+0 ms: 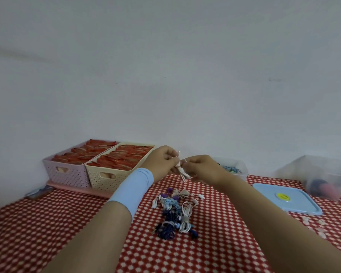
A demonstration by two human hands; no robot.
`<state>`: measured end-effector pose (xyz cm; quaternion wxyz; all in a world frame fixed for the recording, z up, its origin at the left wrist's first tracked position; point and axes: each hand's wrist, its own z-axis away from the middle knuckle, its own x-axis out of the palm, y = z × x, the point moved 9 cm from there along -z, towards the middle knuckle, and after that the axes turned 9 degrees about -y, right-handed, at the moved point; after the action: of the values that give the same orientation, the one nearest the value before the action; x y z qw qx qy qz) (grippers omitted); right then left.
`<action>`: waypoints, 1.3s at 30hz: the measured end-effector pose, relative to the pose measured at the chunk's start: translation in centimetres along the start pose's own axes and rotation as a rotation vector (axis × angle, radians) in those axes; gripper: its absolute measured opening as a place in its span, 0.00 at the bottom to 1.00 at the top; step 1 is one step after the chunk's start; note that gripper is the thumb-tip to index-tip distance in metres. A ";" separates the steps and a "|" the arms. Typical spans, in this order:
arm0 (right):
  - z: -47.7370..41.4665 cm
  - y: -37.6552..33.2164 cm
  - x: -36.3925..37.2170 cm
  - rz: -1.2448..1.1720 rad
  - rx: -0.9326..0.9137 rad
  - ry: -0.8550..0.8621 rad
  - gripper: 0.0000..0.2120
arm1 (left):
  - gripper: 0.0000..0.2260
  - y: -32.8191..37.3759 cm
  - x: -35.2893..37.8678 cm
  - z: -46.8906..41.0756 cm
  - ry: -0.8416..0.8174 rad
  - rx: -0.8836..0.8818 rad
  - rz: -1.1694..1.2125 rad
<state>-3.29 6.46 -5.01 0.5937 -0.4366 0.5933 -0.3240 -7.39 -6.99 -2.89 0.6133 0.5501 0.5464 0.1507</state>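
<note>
Both hands are raised above the red-and-white checked table [47, 223], holding a small white coiled earphone cable [182, 172] between them. My left hand [161, 160], with a light blue wristband, pinches the top of the bundle. My right hand [202, 167] pinches it from the right side, and loose ends hang down below the fingers. Beneath the hands lies a pile of coiled earphones [174, 213] in white, blue and purple.
A pink basket [65, 170] and a cream basket [106, 176] full of red packets stand at the back left. A light blue lid [287, 198] lies to the right. Clear plastic boxes [319, 174] stand at the back right, one [234, 168] holding cables.
</note>
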 end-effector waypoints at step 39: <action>18.3 13.1 -16.1 0.554 0.363 0.183 0.08 | 0.08 4.1 26.2 1.2 -0.435 0.078 -0.545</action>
<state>11.59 28.85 -11.63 0.6716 -0.1153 0.6726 -0.2886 4.64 14.40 -12.88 0.7116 0.4261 0.5352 -0.1601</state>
